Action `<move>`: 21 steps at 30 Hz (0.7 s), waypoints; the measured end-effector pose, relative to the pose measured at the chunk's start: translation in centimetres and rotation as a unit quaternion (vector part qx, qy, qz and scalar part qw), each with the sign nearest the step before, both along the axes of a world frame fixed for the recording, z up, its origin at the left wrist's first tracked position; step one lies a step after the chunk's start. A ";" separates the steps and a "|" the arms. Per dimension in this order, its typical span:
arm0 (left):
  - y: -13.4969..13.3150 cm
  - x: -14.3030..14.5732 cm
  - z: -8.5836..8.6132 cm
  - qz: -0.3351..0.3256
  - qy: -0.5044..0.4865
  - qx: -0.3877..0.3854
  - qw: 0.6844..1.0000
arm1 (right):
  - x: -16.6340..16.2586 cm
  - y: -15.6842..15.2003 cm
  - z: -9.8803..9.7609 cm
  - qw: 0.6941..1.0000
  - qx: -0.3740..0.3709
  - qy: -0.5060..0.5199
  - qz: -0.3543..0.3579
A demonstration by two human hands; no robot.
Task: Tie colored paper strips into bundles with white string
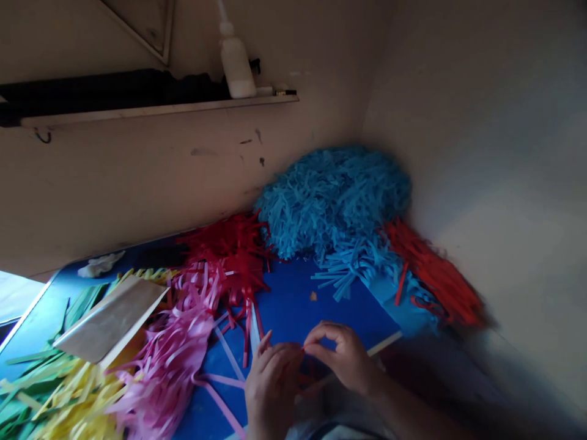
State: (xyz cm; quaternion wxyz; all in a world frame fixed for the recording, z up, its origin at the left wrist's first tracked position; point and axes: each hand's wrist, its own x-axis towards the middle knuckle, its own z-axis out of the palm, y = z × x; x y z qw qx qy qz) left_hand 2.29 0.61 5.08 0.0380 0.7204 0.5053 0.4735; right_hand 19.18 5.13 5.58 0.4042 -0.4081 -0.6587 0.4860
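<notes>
My left hand [270, 382] and my right hand [342, 357] meet low in the middle, over a blue sheet [302, 305]. Both pinch a thin red paper strip [303, 347] between thumb and fingertips where the hands touch. More of the red strip shows dimly under my hands. Just left of my left hand lies a heap of pink paper strips [178, 348].
A big pile of blue strips [334, 201] fills the far corner, with red strips [229, 250] to its left and more red strips [435, 275] to its right. Yellow strips [77, 397], green strips [27, 366] and a brown card [110, 318] lie at left. A shelf [156, 110] carries a white bottle [236, 58].
</notes>
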 end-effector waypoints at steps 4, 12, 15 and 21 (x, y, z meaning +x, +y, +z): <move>0.1 0.1 0.0 -0.008 -0.008 -0.020 1.000 | 0.3 0.0 -0.1 0.999 0.032 -0.018 0.006; -0.3 0.3 -0.9 -0.017 -0.057 -0.237 0.970 | 0.4 -0.3 0.2 0.990 0.136 -0.036 0.025; -1.2 -0.8 -0.9 -0.035 -0.091 -0.272 0.957 | 2.7 -1.0 0.0 0.992 0.119 -0.024 0.018; -2.2 -2.8 -0.7 0.028 -0.372 -0.382 0.846 | 9.6 -4.3 -5.7 0.930 -0.035 -0.326 0.165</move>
